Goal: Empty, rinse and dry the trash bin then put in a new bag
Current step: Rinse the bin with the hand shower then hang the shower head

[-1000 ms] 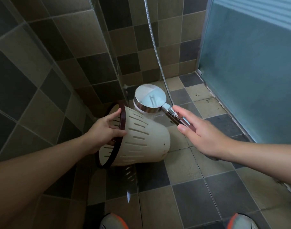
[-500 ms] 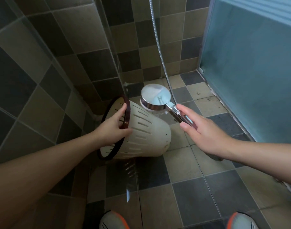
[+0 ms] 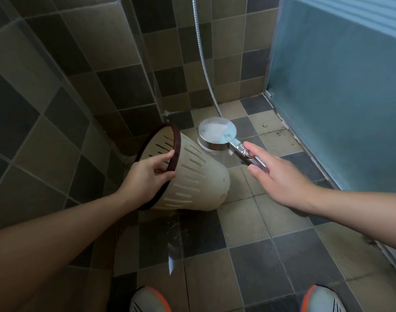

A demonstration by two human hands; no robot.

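Here, in a tiled shower corner, my left hand (image 3: 150, 174) grips the trash bin (image 3: 192, 176) by its dark rim (image 3: 176, 145), thumb over the outside and fingers curled inside the mouth; the cream, slotted bin hangs tipped on its side, its open mouth toward ten o'clock and its closed base toward four o'clock, above the wet floor (image 3: 260, 262). My right hand (image 3: 280, 176) holds the handle of the shower head (image 3: 217, 136), fingers laid long along the handle, the thumb hidden beneath, so I cannot tell how tightly it closes. The chrome head sits just beside the bin's wall at one o'clock from it, face down. Its metal hose (image 3: 203, 61) climbs toward twelve o'clock along the tiled wall (image 3: 80, 64). A frosted glass door (image 3: 338, 86) closes off the three o'clock side. Two shoes (image 3: 149, 300) show at six o'clock.
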